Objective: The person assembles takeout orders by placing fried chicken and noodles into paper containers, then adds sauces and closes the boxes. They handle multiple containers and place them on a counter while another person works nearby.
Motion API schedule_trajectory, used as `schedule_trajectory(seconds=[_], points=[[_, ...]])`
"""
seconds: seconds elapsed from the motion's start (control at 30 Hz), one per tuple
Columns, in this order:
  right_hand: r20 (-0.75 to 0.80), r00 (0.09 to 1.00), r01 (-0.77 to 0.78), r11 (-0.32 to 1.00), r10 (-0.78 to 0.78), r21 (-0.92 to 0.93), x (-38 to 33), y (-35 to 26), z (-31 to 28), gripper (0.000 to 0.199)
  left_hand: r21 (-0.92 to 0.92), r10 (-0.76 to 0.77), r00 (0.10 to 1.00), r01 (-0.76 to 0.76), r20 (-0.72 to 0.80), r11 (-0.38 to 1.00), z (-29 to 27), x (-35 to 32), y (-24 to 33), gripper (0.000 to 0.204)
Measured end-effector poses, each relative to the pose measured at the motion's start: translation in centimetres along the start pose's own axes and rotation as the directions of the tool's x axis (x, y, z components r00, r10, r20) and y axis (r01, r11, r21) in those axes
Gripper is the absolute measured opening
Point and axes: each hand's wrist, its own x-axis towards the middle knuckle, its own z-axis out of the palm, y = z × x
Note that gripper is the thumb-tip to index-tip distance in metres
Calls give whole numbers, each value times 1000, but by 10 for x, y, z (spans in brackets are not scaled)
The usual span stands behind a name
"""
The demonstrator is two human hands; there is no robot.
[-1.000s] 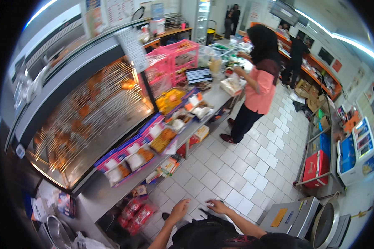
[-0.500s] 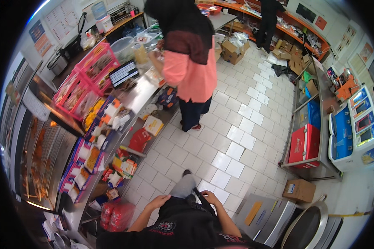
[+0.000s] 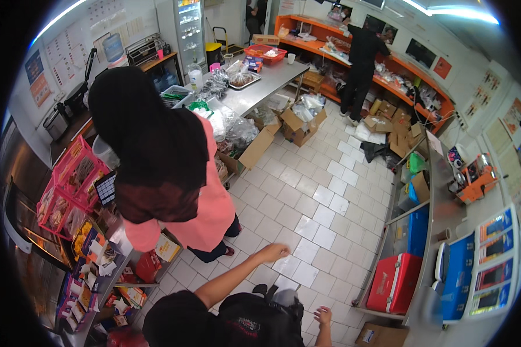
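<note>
My left hand is stretched forward over the tiled floor, its fingers loosely curled in and nothing seen in them. Closer to my body, on the right, my right hand hangs beside my leg with its fingers a little apart, empty. Neither hand touches anything. Black clothing covers my body, and a grey trouser leg shows below it. Just ahead on the left stands a co-worker in a black head covering and pink top, back toward me; their hands are hidden.
Left of the co-worker, a counter carries pink crates and food boxes. Ahead are a steel table and open cartons. On the right, a steel rack holds a red cooler box. Another person stands by orange shelves.
Both hands have let go of the dark clothing at my waist; the left reached forward and the right dropped to my side. The view shifted, and the co-worker now appears closer.
</note>
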Motion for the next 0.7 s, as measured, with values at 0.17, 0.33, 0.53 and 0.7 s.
schedule_trajectory(seconds=[0.17, 0.33, 0.53, 0.7], points=[[-177, 974, -87, 954, 142, 288, 91, -67, -44, 29, -219, -50, 996, 66, 78, 973, -15, 235, -44, 37], [12, 975, -218, 965, 223, -148, 230, -188, -6, 43, -116, -414, 907, 405, -79, 907, 5, 291, -201, 47], [516, 847, 140, 885, 124, -443, 435, -464, 128, 43, -392, -999, -24, 919, 33, -35, -35, 188, -245, 53], [551, 823, 466, 719, -138, -515, 565, -772, 313, 27, -633, -999, 26, 774, 35, -3, -54, 187, -241, 40]])
